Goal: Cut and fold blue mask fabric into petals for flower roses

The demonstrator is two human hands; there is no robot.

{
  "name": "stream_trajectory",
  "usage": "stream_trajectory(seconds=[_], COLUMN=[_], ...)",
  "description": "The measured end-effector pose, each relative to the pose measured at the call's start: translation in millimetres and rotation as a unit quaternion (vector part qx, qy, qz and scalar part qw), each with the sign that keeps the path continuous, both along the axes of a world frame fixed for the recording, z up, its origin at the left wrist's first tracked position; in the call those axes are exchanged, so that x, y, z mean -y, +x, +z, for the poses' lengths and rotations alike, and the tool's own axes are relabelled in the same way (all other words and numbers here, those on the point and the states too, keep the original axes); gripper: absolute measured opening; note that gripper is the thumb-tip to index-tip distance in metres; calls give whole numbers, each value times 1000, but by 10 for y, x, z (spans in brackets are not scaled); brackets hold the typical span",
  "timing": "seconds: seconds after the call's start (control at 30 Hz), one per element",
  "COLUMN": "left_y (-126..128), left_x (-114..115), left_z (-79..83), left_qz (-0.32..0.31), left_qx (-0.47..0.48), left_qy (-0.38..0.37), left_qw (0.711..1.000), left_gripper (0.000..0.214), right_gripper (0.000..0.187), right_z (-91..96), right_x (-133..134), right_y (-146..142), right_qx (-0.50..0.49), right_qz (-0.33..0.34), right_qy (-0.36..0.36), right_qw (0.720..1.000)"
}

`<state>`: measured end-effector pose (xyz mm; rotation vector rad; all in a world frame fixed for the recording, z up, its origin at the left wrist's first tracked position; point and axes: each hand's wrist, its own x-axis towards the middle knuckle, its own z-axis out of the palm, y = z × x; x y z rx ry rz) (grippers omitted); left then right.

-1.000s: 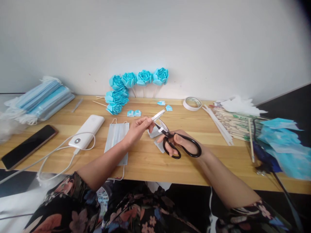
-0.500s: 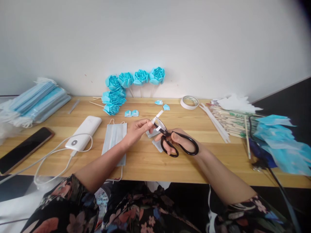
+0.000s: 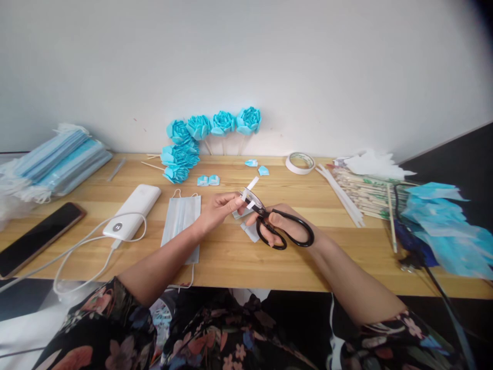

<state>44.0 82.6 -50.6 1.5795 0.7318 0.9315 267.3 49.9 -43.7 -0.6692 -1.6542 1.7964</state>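
Between the thumb and fingers of my left hand [image 3: 223, 209] is pinched a narrow white strip [image 3: 252, 183], which looks like tape. My right hand [image 3: 283, 220] grips black-handled scissors [image 3: 304, 237], fingers through the loops. The blades lie at the strip, close to my left fingertips, and a small white piece sits near them. Pale cut mask pieces [image 3: 250, 231] lie on the table beneath the scissors, partly hidden by my hands. A whole pale blue face mask [image 3: 179, 218] lies just left of my left hand. Small folded blue pieces [image 3: 208, 180] rest beyond it.
Several blue mask-fabric flowers [image 3: 223, 123] on sticks stand along the wall. A tape roll [image 3: 300, 163], white sticks [image 3: 342, 198] and blue cut pieces [image 3: 442, 221] are at right. At left are a mask stack [image 3: 65, 159], a phone [image 3: 40, 236] and a corded power bank [image 3: 133, 208].
The scissor handles have closed slightly, with the lower loop shifting a little right. The strip's free end has tilted slightly. My left hand is almost in the same place.
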Motion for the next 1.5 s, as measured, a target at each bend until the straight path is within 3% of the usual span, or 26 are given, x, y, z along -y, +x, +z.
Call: stream_trajectory(seconds=[0.33,0.53,0.7,0.77,0.93,1.07,1.2,1.3,1.4,1.5], left_y=[2,9,19,22,32,42,58,76,88,90], left_x=[24,-1,-32,-41,-51,-39,5,52,90,107], left_z=[18,-24,-76,-94,-120,-123,-76,-30,-16,-33], left_qz=[8,32,84,98,112,107,95,72,48,28], left_qx=[3,-6,-17,-12,3,9,-19,-44,-61,-67], left_qy=[-9,-3,9,7,-5,-4,22,43,54,72], left_qw=[1000,999,996,995,994,994,995,995,995,995], left_gripper=[51,44,45,42,38,39,41,43,43,37], right_gripper=[55,56,60,54,43,42,47,38,32,30], right_z=[40,-32,-9,63,208,165,115,143,172,153], right_x=[3,-31,-55,-45,133,450,737,802,731,600], right_y=[-11,14,75,140,454,701,809,833,837,818], right_qx=[-1,-26,-50,-51,-26,-24,56,170,292,402], right_qz=[-28,-57,-24,-66,-289,-340,-302,-239,-202,-184], right_qy=[1,12,23,32,-27,-91,-154,-190,-132,-45], right_qw=[1000,998,998,996,957,936,939,937,925,896])
